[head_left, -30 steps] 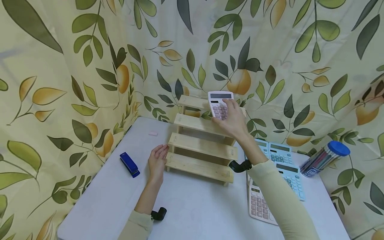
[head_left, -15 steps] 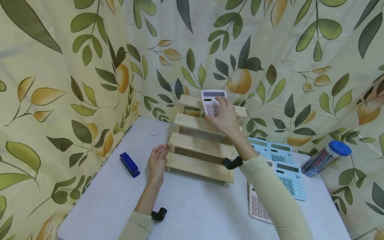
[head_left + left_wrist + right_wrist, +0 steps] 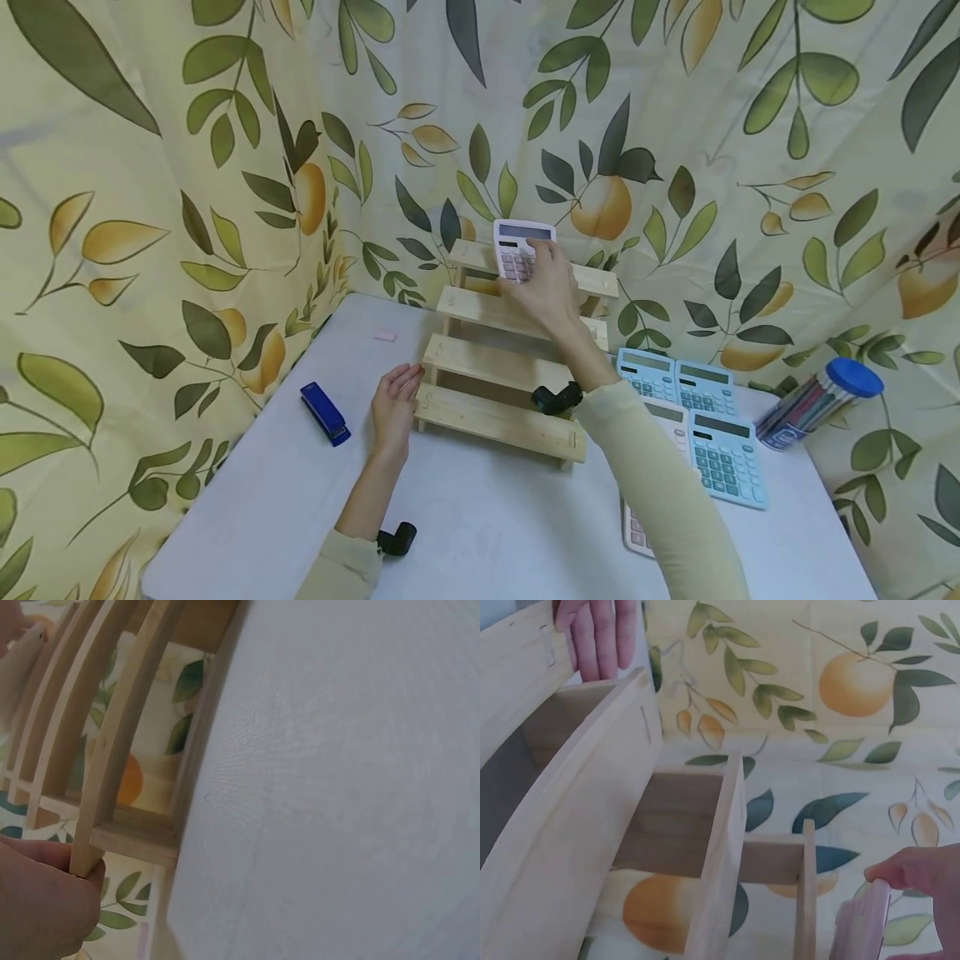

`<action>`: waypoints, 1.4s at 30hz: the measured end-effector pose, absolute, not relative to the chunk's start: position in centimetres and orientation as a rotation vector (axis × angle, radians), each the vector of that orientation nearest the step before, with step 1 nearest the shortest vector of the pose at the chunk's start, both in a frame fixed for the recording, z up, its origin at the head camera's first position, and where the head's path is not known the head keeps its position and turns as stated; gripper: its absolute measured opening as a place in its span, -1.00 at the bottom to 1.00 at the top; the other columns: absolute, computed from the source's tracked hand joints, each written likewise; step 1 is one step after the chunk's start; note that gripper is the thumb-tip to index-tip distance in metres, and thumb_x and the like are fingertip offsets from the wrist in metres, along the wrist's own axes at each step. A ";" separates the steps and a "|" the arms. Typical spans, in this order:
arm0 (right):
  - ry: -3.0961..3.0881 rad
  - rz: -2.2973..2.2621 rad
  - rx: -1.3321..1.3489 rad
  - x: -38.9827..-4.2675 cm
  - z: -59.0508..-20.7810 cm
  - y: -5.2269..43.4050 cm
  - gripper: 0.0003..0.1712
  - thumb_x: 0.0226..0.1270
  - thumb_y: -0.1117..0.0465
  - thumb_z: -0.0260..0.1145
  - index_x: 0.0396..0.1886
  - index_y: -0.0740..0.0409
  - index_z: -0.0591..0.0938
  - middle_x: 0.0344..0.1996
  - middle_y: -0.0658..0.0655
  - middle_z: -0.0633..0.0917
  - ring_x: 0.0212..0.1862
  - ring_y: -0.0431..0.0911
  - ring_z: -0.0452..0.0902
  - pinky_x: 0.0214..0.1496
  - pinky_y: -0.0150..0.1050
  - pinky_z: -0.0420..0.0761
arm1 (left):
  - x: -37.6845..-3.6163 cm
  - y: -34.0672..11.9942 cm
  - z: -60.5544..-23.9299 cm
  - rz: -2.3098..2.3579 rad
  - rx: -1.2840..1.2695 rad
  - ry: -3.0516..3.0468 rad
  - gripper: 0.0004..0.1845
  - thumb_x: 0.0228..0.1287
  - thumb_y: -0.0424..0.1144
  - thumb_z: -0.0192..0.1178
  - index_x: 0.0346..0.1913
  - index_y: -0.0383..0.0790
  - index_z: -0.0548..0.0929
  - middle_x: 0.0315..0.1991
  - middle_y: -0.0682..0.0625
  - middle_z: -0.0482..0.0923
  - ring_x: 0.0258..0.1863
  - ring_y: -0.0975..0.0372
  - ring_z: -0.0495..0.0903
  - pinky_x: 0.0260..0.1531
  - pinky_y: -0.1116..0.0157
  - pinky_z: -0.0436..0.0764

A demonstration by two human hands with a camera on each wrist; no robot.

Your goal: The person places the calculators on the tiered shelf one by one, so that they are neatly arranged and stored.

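Note:
My right hand [image 3: 551,292] grips a pale pink calculator [image 3: 517,250] by its right side, display upward, over the top tier of a stepped wooden rack [image 3: 487,417]. The right wrist view shows the calculator edge-on, with the thumb on its rim, near the highest shelf. My left hand [image 3: 393,408] stays at the rack's left end, lower down. In the left wrist view, its thumb and fingers pinch the end of a shelf [image 3: 112,765]. The rack's tiers hold nothing else.
Right of the rack lie several blue calculators [image 3: 723,467] and pale pink ones [image 3: 637,537], partly hidden by my right sleeve. A pen tub with a blue lid [image 3: 817,404] is beyond them. At left lie a blue stapler [image 3: 325,413] and a small pink eraser [image 3: 385,336]. A patterned curtain [image 3: 480,108] hangs behind.
My right hand has carried the pink calculator leftward along the top tier, from its right part toward the middle. The left hand has stayed at the rack's end.

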State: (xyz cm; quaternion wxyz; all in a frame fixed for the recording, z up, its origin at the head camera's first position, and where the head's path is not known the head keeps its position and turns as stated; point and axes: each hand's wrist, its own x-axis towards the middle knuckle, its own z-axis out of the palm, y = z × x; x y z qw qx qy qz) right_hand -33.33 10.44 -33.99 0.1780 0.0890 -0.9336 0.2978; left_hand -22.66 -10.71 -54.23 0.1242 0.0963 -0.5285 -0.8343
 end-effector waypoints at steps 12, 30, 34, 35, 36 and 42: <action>-2.635 0.846 0.193 -34.4 -34.6 8.6 -0.05 0.15 -0.10 0.49 0.51 0.11 0.41 0.50 0.28 0.32 0.34 0.29 0.36 0.29 0.22 0.41 | -22.6 -10.8 -54.3 -2.421 0.254 -1.561 -0.26 0.11 -0.86 -0.20 0.42 -0.46 0.31 0.39 -0.35 0.46 0.45 -0.07 0.44 0.48 0.20 0.38; -2.643 0.725 0.106 -35.3 -35.6 6.2 0.01 0.13 -0.12 0.50 0.51 0.18 0.37 0.53 0.38 0.26 0.36 0.57 0.24 0.33 0.34 0.32 | -22.6 -10.8 -54.3 -2.423 0.249 -1.562 -0.25 0.09 -0.86 -0.18 0.41 -0.44 0.34 0.38 -0.32 0.49 0.43 -0.06 0.47 0.46 0.22 0.41; -2.661 0.693 0.061 -35.5 -35.6 5.6 0.06 0.19 -0.21 0.51 0.54 0.20 0.32 0.55 0.39 0.21 0.39 0.60 0.17 0.42 0.37 0.25 | -22.6 -10.7 -54.2 -2.439 0.231 -1.556 -0.25 0.08 -0.86 -0.18 0.41 -0.46 0.33 0.38 -0.34 0.48 0.43 -0.06 0.46 0.46 0.21 0.41; -2.667 0.684 0.054 -35.6 -35.6 5.4 0.07 0.19 -0.24 0.50 0.54 0.20 0.31 0.55 0.40 0.21 0.41 0.61 0.15 0.45 0.39 0.22 | -22.7 -10.7 -54.2 -2.441 0.232 -1.554 -0.25 0.08 -0.86 -0.18 0.40 -0.46 0.33 0.38 -0.34 0.48 0.43 -0.06 0.46 0.46 0.21 0.41; -2.675 0.672 0.051 -35.6 -35.7 5.3 0.09 0.20 -0.27 0.50 0.54 0.20 0.30 0.55 0.40 0.21 0.42 0.62 0.13 0.48 0.41 0.18 | -22.7 -10.7 -54.2 -2.440 0.233 -1.553 -0.25 0.08 -0.86 -0.18 0.40 -0.47 0.33 0.38 -0.35 0.47 0.43 -0.06 0.46 0.47 0.20 0.40; -2.695 0.648 0.096 -35.6 -35.8 4.5 0.02 0.32 -0.26 0.38 0.56 0.22 0.28 0.55 0.44 0.19 0.46 0.68 0.03 0.54 0.50 0.04 | -22.6 -10.9 -54.3 -2.428 0.243 -1.552 -0.26 0.10 -0.86 -0.19 0.41 -0.48 0.32 0.38 -0.35 0.47 0.44 -0.08 0.45 0.48 0.17 0.38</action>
